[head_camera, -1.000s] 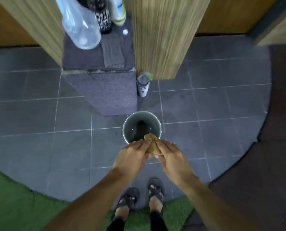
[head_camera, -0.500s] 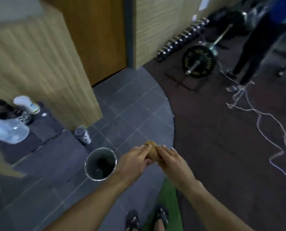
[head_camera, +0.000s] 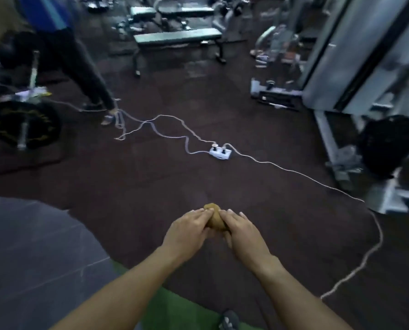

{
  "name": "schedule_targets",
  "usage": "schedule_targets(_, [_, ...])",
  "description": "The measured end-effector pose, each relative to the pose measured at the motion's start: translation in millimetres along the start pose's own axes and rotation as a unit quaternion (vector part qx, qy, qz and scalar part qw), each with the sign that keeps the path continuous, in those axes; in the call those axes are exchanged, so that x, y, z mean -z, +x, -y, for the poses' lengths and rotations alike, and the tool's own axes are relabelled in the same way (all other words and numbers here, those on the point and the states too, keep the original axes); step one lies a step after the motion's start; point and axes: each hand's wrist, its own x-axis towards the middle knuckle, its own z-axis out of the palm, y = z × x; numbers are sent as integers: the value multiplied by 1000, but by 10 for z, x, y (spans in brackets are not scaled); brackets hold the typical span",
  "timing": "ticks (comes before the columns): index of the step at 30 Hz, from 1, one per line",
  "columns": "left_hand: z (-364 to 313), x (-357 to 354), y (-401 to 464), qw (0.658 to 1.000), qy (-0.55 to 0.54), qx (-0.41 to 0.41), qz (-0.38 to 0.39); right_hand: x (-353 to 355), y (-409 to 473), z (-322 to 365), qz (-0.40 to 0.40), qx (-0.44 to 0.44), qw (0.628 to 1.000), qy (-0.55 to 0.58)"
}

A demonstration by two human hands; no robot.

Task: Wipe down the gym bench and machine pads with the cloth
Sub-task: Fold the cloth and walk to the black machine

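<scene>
Nearest the camera, a dark sandal [head_camera: 228,319] shows at the bottom edge on a strip of green artificial turf [head_camera: 174,308], with grey floor tiles [head_camera: 36,258] to the left of it. Above these, two bare forearms reach forward and meet over the dark rubber gym floor [head_camera: 132,177]. The left hand [head_camera: 186,232] and the right hand [head_camera: 242,234] hold between them a small tan cloth wadded into a ball [head_camera: 214,219]; the fingers of both hands curl round it from either side, so both are gripping the cloth, whose rounded top pokes up between the fingertips. Beyond the hands, a white power strip [head_camera: 220,152] lies on the floor, and a pale cable [head_camera: 317,182] runs from it to the right and curves back toward the lower right, while other pale cord trails left toward a person's foot. At the left edge lies a black weight plate on a barbell [head_camera: 22,126], and behind it stands a person in dark trousers and a blue top [head_camera: 63,36], blurred. At the right stands a grey metal machine frame [head_camera: 355,55] with a black bag-like shape [head_camera: 386,146] at its base. Farthest off, near the top edge, a flat padded gym bench with a dark green top [head_camera: 178,36] stands well apart from the hands, with a second similar bench [head_camera: 172,11] behind it.
</scene>
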Motion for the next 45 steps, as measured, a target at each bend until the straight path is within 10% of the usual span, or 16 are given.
schedule_targets(28, [-4881, -2101, 4435, 801, -20, -508, 317, 2921, -972, -4262, -281, -525, 804, 12])
schedule_targets(45, [-7806, -3644, 4871, 761, -20, -564, 321, 4138, -2598, -6600, -324, -564, 759, 26])
